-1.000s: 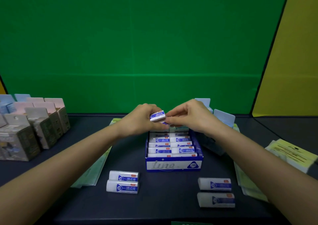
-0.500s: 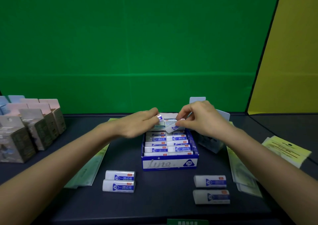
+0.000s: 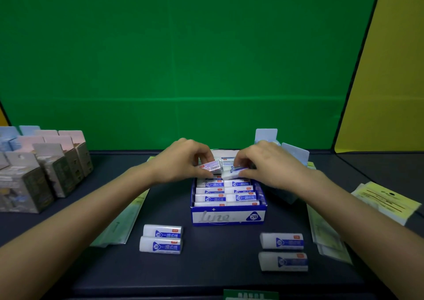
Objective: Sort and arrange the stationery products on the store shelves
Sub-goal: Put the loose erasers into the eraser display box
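White and blue, that's the colour of the eraser [image 3: 210,166] pinched in my left hand [image 3: 181,162], thumb under and fingers over, label tilted up above the far end of the box [image 3: 228,216]. My right hand [image 3: 270,165] is clamped on a second eraser [image 3: 232,173], its white end poking out toward my left fingertips, nearly touching the first one. Both sit just over the back rows, right under my knuckles, and the gap they belong in is hidden beneath my palms, so I can't tell how much room is left there. These little blocks should be light, a touch rubbery and firm enough not to bend; the glossy paper sleeve looks like the slippery part, so I reckon the sure hold is across the long sides, on the sleeve and bare end together. Closer to me than my grip, the box rows lie packed flat, labels up. Nearer still, two loose erasers [image 3: 161,239] lie stacked side by side below my left wrist, and two more [image 3: 283,250] below my right forearm, well apart from both hands. Off to the left of my left arm stand grey and pink cartons [image 3: 46,169]; yellow sheets [image 3: 385,202] lie out past my right arm.
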The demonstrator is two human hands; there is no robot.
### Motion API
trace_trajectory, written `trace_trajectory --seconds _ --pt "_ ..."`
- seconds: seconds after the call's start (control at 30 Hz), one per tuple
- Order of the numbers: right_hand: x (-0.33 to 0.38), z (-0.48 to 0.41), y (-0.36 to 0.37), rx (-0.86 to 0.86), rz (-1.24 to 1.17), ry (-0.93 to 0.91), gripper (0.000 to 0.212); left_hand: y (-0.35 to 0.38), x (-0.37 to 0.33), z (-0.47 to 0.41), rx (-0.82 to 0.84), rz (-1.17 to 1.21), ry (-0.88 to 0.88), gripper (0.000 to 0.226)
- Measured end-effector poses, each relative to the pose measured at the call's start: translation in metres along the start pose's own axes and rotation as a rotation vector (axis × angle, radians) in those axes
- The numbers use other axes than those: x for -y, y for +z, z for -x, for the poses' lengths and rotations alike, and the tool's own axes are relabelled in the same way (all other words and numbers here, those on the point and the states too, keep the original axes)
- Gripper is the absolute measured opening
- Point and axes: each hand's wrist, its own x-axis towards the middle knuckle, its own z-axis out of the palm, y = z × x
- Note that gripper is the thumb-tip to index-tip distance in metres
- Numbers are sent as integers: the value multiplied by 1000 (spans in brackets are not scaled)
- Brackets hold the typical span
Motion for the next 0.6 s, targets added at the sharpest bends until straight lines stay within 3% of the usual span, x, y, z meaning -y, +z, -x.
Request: trace_trajectory --seconds 0.23,0.6 --pt "3 -4 6 17 132 7 19 -2 -3 -1 -13 42 -39 28" --pt "5 2 -1 -41 128 -37 28 5 -5 -11 64 -195 -82 32"
